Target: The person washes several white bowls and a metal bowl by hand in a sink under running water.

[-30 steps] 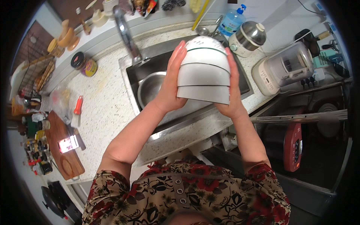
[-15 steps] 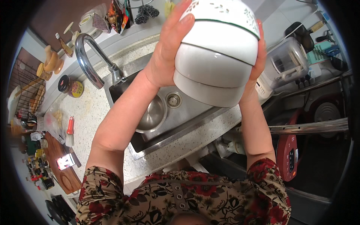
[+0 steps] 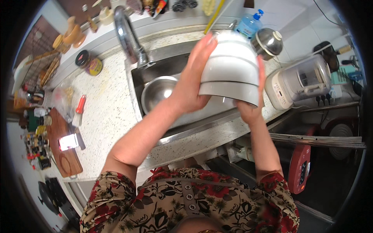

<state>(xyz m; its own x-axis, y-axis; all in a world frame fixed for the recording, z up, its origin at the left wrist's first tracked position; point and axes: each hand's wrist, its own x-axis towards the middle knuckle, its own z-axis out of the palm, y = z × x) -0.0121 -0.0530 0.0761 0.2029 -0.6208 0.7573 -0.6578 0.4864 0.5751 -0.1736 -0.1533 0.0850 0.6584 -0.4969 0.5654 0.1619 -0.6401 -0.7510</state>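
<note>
A stack of several white bowls [image 3: 230, 72] is held in the air over the right part of the steel sink [image 3: 206, 127]. The stack is tilted, and the dark edge of its nearest bowl faces me. My left hand [image 3: 193, 79] presses against its left side, fingers reaching up along it. On the other side, my right hand [image 3: 250, 110] grips the stack's right side and near edge, partly hidden behind the bowls. A round steel bowl [image 3: 153, 93] sits in the left part of the sink, below my left forearm.
The chrome faucet [image 3: 130, 42] arches at the sink's back left. To the right stand a blue soap bottle [image 3: 248, 26], a steel pot [image 3: 268, 42] and a blender-like appliance [image 3: 299, 83]. Leftward are a jar [image 3: 88, 63], a red-handled brush [image 3: 80, 108] and a wooden board [image 3: 62, 157] bearing a phone [image 3: 68, 142].
The bowls look smaller, farther from my head, and tilt differently, with the near edge now showing. My right hand has shifted toward that edge. The view has swung, revealing the soap bottle and pot.
</note>
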